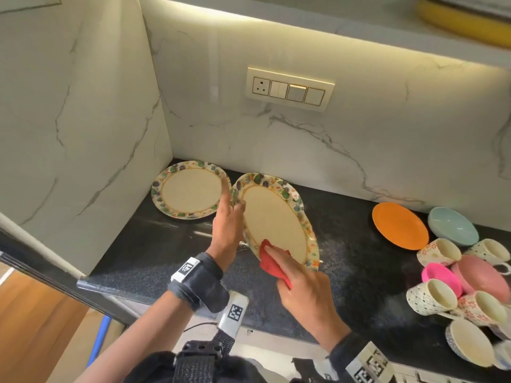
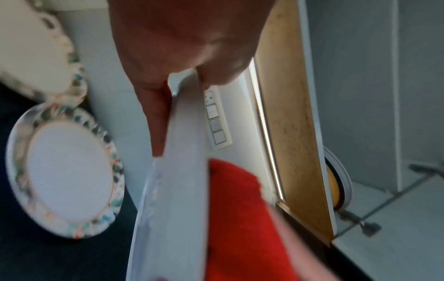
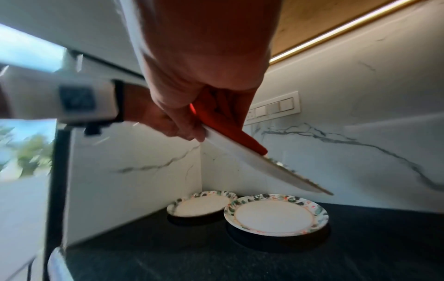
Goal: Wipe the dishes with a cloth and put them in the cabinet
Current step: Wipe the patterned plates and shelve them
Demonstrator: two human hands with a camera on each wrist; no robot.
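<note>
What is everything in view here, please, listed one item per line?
Held plate: 1, floral, tilted above counter.
Counter plates: 2, floral, back-left corner.
Cloth: 1, red, on held plate.
Orange plate: 1, orange, counter right.
Bowls: 3, one blue, two pink, right side.
Cups: at least 5, patterned white, on their sides, far right.
Switch panel: 1, cream, back wall.
Counter: 1, black.
Left grip: holds held plate's rim.
Right grip: holds cloth against held plate.
</note>
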